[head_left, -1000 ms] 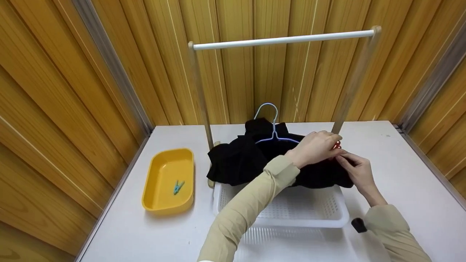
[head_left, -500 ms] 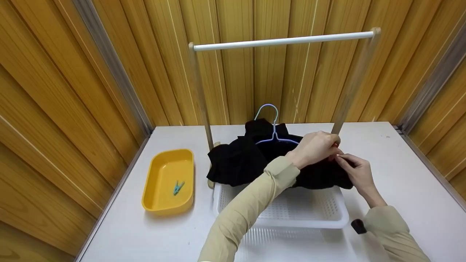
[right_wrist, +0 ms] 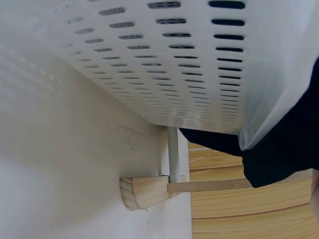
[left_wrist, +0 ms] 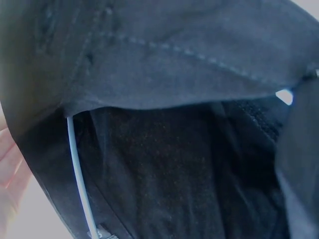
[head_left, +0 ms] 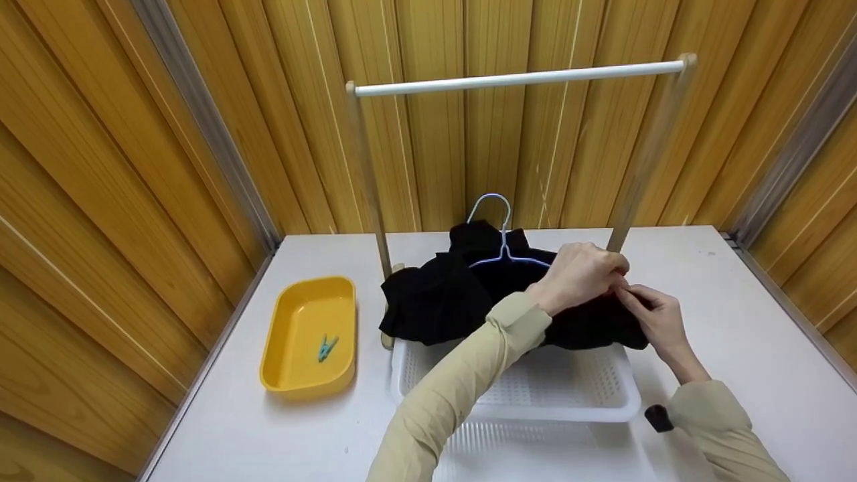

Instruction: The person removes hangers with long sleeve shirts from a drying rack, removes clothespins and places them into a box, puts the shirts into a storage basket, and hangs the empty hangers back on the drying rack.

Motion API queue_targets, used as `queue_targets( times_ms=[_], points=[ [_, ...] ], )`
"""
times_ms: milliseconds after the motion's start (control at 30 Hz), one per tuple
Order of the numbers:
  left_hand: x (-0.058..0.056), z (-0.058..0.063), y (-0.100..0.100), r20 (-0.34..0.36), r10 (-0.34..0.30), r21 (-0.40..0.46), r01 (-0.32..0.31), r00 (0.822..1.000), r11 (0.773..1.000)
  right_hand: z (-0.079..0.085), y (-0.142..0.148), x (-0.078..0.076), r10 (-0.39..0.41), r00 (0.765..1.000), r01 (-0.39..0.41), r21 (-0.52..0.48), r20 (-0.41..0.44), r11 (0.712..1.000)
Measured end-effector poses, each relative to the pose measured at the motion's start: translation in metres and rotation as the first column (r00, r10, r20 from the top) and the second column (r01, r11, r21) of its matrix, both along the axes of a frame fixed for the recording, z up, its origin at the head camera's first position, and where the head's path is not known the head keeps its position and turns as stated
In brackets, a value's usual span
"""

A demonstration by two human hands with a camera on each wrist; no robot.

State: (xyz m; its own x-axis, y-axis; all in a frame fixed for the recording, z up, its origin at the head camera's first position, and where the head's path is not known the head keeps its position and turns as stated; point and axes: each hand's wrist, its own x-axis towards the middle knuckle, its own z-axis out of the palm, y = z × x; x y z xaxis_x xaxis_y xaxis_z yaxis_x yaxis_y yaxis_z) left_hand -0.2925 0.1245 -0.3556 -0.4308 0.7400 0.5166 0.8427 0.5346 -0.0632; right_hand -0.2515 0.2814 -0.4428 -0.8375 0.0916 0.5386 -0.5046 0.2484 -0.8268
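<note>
A black shirt [head_left: 438, 298] lies draped over a white basket [head_left: 515, 410], with a light blue wire hanger [head_left: 503, 249] inside it and the hook standing up. My left hand [head_left: 581, 273] reaches across to the shirt's right side and pinches a red clothespin, now almost wholly hidden behind the fingers. Just beside it, my right hand [head_left: 659, 318] pinches the shirt's edge between thumb and fingers. In the left wrist view, the shirt's stitched cloth [left_wrist: 164, 74] hangs around one arm of the hanger [left_wrist: 79, 174]. The right wrist view shows the basket's slotted side [right_wrist: 174, 74].
A rack with a white bar [head_left: 519, 79] and wooden posts stands behind the basket. At left, a yellow tray [head_left: 271, 361] holds a teal clothespin [head_left: 326, 348]. A small black object [head_left: 659, 418] is near the right sleeve. Wood-patterned walls [head_left: 428, 154] enclose the table.
The red clothespin showed above the left fingers a second ago and is now hidden by them. Both hands stay at the same part of the shirt, and the view has shifted very slightly.
</note>
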Motion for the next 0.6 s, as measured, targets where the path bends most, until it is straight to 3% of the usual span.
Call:
queue_targets(
  times_ms=[133,333,467,600],
  points=[
    [0.0020,0.0002,0.0008,-0.065,-0.007,0.004,0.008,0.998,1.000,0.0005,0.0000,0.0011,0.003,1.000,-0.003,-0.002,0.004,1.000],
    [0.0036,0.0038,0.0017,-0.125,0.033,0.091,-0.022,0.992,0.996,0.0015,0.0000,0.0016,0.002,1.000,-0.002,0.014,-0.013,1.000],
    [0.0047,0.0077,0.0002,-0.114,0.064,0.110,-0.052,0.991,0.993,0.0007,0.0000,0.0020,-0.004,1.000,0.005,0.031,-0.014,1.000],
    [0.0022,0.0066,-0.0018,-0.055,0.047,0.130,-0.039,0.997,0.991,0.0007,-0.0006,0.0025,-0.014,1.000,0.014,0.025,-0.008,1.000]
  ],
)
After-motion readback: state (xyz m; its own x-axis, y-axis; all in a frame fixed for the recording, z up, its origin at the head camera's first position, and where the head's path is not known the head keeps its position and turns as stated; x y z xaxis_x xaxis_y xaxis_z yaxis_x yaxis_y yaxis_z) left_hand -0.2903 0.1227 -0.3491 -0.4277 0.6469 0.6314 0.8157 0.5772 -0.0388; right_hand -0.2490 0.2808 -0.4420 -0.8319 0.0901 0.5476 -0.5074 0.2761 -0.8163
